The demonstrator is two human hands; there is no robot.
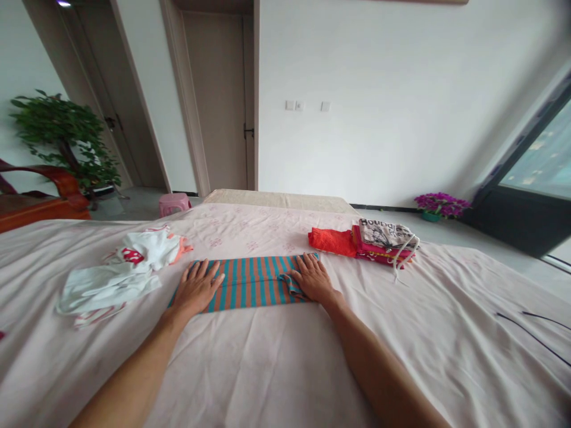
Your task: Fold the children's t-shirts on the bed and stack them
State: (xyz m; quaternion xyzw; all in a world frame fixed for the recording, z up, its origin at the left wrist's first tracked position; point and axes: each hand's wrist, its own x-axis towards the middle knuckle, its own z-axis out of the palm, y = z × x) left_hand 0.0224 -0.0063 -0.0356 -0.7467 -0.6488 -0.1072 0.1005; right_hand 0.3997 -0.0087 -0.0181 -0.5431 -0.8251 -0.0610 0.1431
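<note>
A garment with teal and brown stripes (254, 282) lies flat in a long folded strip across the bed sheet in front of me. My left hand (198, 285) rests on its left end, palm down, with the fingers spread. On the right end lies my right hand (313, 278), also flat with fingers stretched out. A small bunched bit of the striped cloth shows beside the right thumb. Neither hand grips the fabric. What exact kind of garment it is, I cannot tell.
Rumpled white clothes (109, 285) lie at the left. To the right sit a rolled red cloth (332, 241) and a stack of folded clothes (386, 241) with a white drawstring. Dark cables (530, 336) cross the sheet's right side. A pink stool (173, 203) stands beyond the bed.
</note>
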